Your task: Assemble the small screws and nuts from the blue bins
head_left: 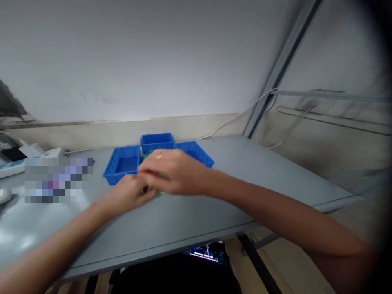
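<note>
My left hand and my right hand meet over the grey table, just in front of three blue bins. Fingers of both hands are curled together around something small that they mostly hide. Bits of a green item show below and between the fingers, and more green shows behind my right hand; its shape is blurred. The left blue bin looks empty. Behind the hands stands the middle blue bin. My right hand partly covers the right blue bin.
The grey table has a power strip at far left, beside a pixelated patch. A white mouse lies at the left edge. A metal post rises behind. Below the table edge, a lit phone shows.
</note>
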Available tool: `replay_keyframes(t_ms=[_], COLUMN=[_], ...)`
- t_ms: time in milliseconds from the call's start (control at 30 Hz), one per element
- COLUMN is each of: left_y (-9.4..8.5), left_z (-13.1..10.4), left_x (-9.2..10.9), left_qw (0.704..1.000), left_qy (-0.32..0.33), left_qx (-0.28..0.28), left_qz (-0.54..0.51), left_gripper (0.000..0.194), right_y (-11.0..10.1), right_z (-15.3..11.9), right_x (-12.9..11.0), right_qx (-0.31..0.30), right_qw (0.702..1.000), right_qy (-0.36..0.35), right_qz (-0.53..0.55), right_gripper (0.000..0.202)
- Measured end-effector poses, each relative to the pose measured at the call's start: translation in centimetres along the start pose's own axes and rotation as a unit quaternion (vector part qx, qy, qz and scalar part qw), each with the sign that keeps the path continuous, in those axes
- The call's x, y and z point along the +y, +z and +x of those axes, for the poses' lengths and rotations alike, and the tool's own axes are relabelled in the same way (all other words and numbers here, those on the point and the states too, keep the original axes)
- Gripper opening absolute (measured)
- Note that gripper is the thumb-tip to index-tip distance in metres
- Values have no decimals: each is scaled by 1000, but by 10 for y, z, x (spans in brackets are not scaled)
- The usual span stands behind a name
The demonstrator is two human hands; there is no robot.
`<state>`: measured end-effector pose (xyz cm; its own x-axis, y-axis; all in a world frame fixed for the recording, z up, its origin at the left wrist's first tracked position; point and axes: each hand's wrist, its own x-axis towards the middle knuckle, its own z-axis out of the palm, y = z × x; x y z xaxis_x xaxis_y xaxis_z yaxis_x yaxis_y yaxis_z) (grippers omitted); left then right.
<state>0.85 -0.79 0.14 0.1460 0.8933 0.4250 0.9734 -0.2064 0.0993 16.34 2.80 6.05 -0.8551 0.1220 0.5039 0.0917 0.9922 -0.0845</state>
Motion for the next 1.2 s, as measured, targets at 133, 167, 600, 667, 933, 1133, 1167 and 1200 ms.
replay_keyframes(t_ms=[133,167,600,667,933,1133,1167,1200], left_y=[-3,-3,5,4,-1,0,0,0], left_z=[4,4,5,4,3,4,4,4], left_x=[-14,-16,-23,-22,-19,-20,-20,-20], left_qw=[974,971,977,974,968,964,965,966], left_qy=[173,179,134,136,168,180,177,174], left_qx=[-80,-81,-65,-75,-61,-74,-74,-75], left_qz=[-125,-136,-154,-161,-176,-179,-178,-177], left_gripper=[22,22,24,23,25,25,26,26], right_y=[5,7,16,16,13,9,9,8], right_z=[-29,-35,-53,-53,-50,-50,-50,-50], right_x=[41,46,50,49,42,41,41,42], right_qx=[87,69,-60,-55,-122,-143,-142,-142], right_qw=[991,991,984,983,944,936,937,938], right_qy=[105,113,153,156,222,225,225,225], right_qz=[-10,-10,65,74,212,229,227,223], right_gripper=[21,20,31,29,31,30,30,30])
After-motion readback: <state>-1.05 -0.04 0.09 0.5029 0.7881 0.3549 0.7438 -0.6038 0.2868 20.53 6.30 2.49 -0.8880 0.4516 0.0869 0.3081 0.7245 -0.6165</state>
